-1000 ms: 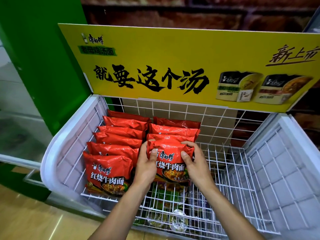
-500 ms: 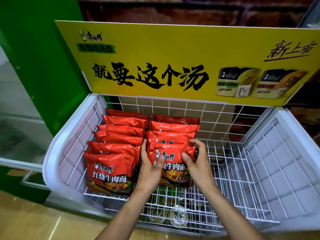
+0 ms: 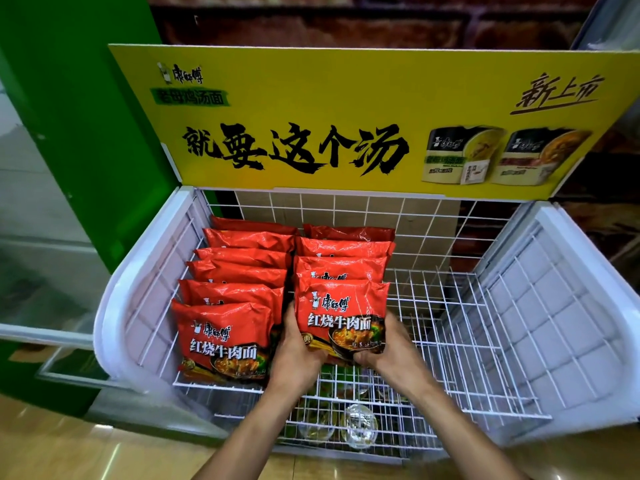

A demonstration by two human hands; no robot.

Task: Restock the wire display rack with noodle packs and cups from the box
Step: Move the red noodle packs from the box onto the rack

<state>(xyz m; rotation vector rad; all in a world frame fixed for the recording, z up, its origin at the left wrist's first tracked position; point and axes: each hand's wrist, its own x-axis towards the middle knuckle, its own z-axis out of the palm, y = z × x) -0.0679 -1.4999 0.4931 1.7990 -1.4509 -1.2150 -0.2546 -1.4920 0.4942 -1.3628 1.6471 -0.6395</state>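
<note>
The front noodle pack point(image 3: 341, 313) leans upright at the head of the right-hand row in the wire rack point(image 3: 485, 341), just beside the left row's front pack point(image 3: 221, 337), its long axis running up and away. It lies between both hands, equally near. The left hand point(image 3: 298, 355) and right hand point(image 3: 389, 351) grasp its lower corners with curled fingers, having slid down from its upper edge.

Our bare forearms point(image 3: 242, 438) reach forward; our left hand point(image 3: 297, 356) and right hand point(image 3: 389, 353) grip the lower corners of one noodle pack point(image 3: 341, 311).
</note>
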